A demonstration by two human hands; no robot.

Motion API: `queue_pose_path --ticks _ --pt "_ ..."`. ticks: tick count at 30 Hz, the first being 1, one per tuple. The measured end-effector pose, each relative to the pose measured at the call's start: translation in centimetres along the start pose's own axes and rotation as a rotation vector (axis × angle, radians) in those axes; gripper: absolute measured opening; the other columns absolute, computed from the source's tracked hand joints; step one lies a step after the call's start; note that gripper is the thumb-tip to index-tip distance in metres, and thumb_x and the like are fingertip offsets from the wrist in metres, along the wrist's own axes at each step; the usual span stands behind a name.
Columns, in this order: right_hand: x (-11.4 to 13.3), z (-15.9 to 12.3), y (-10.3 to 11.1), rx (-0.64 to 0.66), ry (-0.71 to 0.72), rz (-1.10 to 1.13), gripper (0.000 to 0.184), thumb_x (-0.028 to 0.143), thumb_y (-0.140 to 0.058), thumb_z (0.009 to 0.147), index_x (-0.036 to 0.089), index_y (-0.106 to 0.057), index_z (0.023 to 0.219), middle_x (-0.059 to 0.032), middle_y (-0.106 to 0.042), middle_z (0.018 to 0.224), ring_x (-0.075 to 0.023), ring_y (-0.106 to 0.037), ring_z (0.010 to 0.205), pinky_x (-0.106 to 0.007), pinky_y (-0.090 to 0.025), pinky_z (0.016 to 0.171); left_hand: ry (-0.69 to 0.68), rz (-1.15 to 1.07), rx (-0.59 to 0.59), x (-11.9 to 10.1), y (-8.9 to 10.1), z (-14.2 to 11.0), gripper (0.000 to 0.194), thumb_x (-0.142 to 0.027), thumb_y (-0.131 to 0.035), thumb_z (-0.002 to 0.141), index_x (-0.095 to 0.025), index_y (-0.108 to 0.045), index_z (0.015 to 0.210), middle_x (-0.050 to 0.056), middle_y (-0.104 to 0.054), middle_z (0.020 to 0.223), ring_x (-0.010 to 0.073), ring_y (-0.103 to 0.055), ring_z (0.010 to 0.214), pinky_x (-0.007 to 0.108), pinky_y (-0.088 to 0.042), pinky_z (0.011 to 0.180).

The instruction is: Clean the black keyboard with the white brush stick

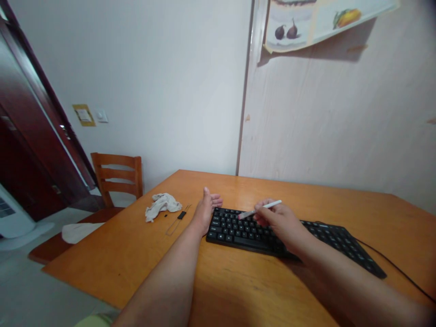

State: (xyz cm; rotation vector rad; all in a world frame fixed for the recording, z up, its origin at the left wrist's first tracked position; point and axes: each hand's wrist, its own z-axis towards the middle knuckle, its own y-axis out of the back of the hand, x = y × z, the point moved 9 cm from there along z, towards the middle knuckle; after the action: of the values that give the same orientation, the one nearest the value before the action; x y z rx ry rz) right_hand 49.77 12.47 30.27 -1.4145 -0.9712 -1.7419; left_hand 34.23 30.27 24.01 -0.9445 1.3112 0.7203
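Observation:
A black keyboard (245, 229) lies on the wooden table, its right part angled toward me. My right hand (274, 218) is closed around a thin white-handled brush (271, 205) and hovers over the keys. The brush's pinkish tip points left, close to the upper rows of keys; whether it touches them I cannot tell. Beside the keyboard's left end is my left hand (205, 211), thumb up and fingers stretched out, holding nothing. To its left lie a thin wire tool with a black middle (181, 215), a tiny black piece (165, 215) and a crumpled whitish cloth (162, 205).
A black cable (397, 269) runs from the keyboard's right side off the table (231, 284). Left of the table stands a wooden chair (117, 175) with a white cloth (80, 232) on its seat. A wall is behind the table's far edge.

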Motion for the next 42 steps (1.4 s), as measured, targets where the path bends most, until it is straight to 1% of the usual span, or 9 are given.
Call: queue_pose_path --ticks 4,8,11,13,16,26,35,39,42 --pt "0.3 1.1 -4.0 0.027 0.014 0.04 0.028 0.046 -0.068 0.075 0.019 -0.058 0.078 -0.0011 -0.065 0.063 -0.0151 -0.059 0.056 -0.026 -0.046 0.054 0.007 -0.007 -0.008 0.0 -0.1 0.0 0.085 -0.078 -0.017 0.089 -0.01 -0.064 0.111 0.021 -0.071 0.112 0.0283 -0.067 0.104 0.043 -0.046 0.099" --pt "0.0 2.3 -7.0 0.05 0.038 0.036 0.023 0.041 -0.064 0.077 0.019 -0.057 0.079 -0.0002 -0.064 0.063 -0.0147 -0.059 0.056 -0.026 -0.047 0.055 0.01 -0.006 -0.021 0.0 -0.1 -0.2 0.086 -0.078 -0.017 0.088 -0.011 -0.065 0.111 0.02 -0.071 0.112 0.0278 -0.067 0.104 0.041 -0.049 0.095" --pt "-0.7 3.1 -8.3 0.065 0.047 0.008 0.02 0.039 -0.062 0.079 0.019 -0.057 0.079 0.0006 -0.063 0.062 -0.0144 -0.059 0.054 -0.026 -0.046 0.053 0.024 -0.018 -0.014 0.0 -0.2 -0.3 0.086 -0.079 -0.018 0.087 -0.012 -0.064 0.114 0.02 -0.07 0.116 0.0275 -0.067 0.104 0.04 -0.051 0.091" --pt "-1.2 3.4 -8.5 0.063 0.049 -0.013 0.019 0.037 -0.061 0.079 0.019 -0.057 0.079 0.0009 -0.063 0.06 -0.0146 -0.058 0.053 -0.026 -0.045 0.053 0.026 -0.019 -0.015 0.0 -0.2 -0.3 0.086 -0.079 -0.018 0.088 -0.011 -0.064 0.114 0.02 -0.069 0.117 0.0275 -0.066 0.106 0.039 -0.051 0.091" --pt "-1.6 3.5 -7.7 0.044 0.05 -0.056 0.016 0.035 -0.061 0.078 0.019 -0.057 0.077 0.001 -0.062 0.059 -0.015 -0.058 0.053 -0.027 -0.045 0.053 0.016 -0.007 -0.015 -0.2 -0.2 -0.3 0.085 -0.077 -0.017 0.089 -0.011 -0.065 0.112 0.02 -0.07 0.116 0.0277 -0.066 0.107 0.04 -0.049 0.095" --pt "-1.8 1.8 -1.7 -0.024 0.013 -0.16 0.015 0.033 -0.059 0.08 0.019 -0.057 0.079 0.0006 -0.062 0.059 -0.0146 -0.057 0.052 -0.026 -0.044 0.052 -0.013 0.002 0.011 0.3 0.2 0.4 0.087 -0.079 -0.018 0.088 -0.01 -0.065 0.114 0.021 -0.071 0.115 0.0279 -0.067 0.106 0.042 -0.045 0.101" --pt "-2.5 0.8 2.2 -0.073 -0.018 -0.211 0.016 0.036 -0.058 0.08 0.02 -0.056 0.078 0.0014 -0.061 0.058 -0.0151 -0.057 0.052 -0.026 -0.044 0.052 -0.003 0.0 -0.002 0.1 0.3 0.3 0.088 -0.08 -0.019 0.087 -0.01 -0.065 0.114 0.021 -0.071 0.115 0.0274 -0.068 0.106 0.04 -0.045 0.101" --pt "-1.1 0.4 4.0 -0.12 0.017 -0.298 0.014 0.033 -0.057 0.079 0.02 -0.056 0.074 0.002 -0.058 0.056 -0.0148 -0.054 0.052 -0.026 -0.039 0.051 -0.002 0.0 -0.001 0.0 0.2 0.2 0.087 -0.08 -0.019 0.087 -0.01 -0.064 0.113 0.021 -0.071 0.113 0.0276 -0.068 0.106 0.041 -0.045 0.101" --pt "0.5 0.2 4.7 -0.152 0.075 -0.305 0.014 0.031 -0.055 0.08 0.021 -0.054 0.07 0.0027 -0.055 0.057 -0.0138 -0.054 0.053 -0.025 -0.035 0.051 0.003 0.003 0.002 0.1 0.2 0.2 0.088 -0.08 -0.019 0.087 -0.01 -0.064 0.113 0.021 -0.071 0.115 0.0276 -0.068 0.106 0.04 -0.045 0.101"
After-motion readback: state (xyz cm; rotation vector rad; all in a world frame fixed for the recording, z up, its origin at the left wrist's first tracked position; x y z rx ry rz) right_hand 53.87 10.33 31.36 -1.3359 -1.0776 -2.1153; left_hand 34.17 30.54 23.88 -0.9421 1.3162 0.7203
